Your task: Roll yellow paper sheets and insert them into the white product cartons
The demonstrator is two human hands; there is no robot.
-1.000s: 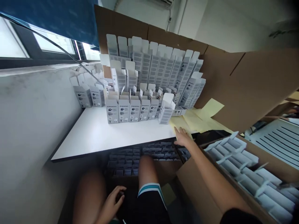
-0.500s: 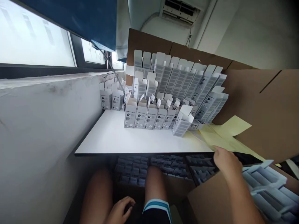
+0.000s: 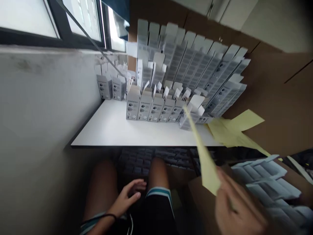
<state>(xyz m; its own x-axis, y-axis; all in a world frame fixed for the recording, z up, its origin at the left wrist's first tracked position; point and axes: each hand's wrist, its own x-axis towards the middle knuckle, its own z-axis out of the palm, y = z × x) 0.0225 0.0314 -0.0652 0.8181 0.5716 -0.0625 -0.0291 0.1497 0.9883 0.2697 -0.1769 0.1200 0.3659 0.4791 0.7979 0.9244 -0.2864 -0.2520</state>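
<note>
A white bench (image 3: 117,130) under a window (image 3: 80,19): open-topped grey-and-white cartons (image 3: 156,109) stand in tight rows as the right hand (image 3: 237,209) pinches a long pale-yellow paper sheet (image 3: 207,163), its tip just beside them. One careless swing could topple them. The left hand (image 3: 127,199) is open and empty.

Cartons (image 3: 146,107) on table (image 3: 110,127), wall (image 3: 44,98) left

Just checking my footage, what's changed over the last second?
The right hand has pulled a long yellow paper sheet up off the white table and now grips it. The left hand has opened its fingers over the lap. The grey-and-white cardboard cartons stayed put.
</note>
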